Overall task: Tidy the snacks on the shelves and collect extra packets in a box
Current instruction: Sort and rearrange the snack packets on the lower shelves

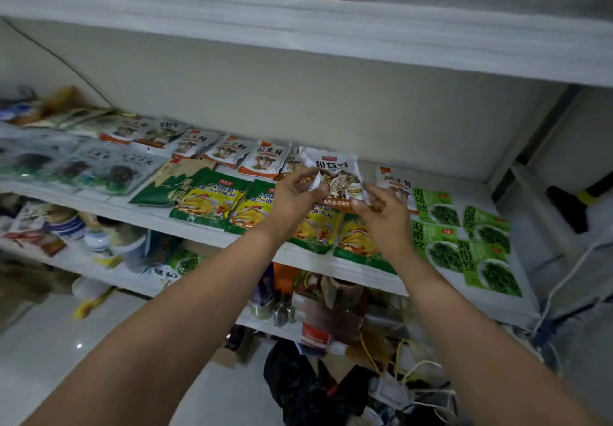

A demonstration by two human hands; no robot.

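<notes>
Both forearms reach in from the bottom of frame. Left hand [295,193]: fingers curled narrow, thumb and fingertips pinching the left edge of a white mushroom packet [336,173]. Right hand [386,216]: fingers curled too, gripping the packet's lower right corner. I can't see its fingertips clearly.

The packet is held between the two hands, just above and beyond them, lifted over the middle shelf [109,205]. Its printed face is toward me. The long axis runs front to back, top edge toward the rear wall, tilted slightly left.

Under the hands, a front row of yellow-green seasoning packets [205,203] lies flat along the shelf edge. To the right of those, green seaweed packets [471,243] overlap in a cluster. Just beside the right hand lies a white-orange mushroom packet [394,180]. More of the same [262,160] run in a row along the back, left of the held one.
</notes>
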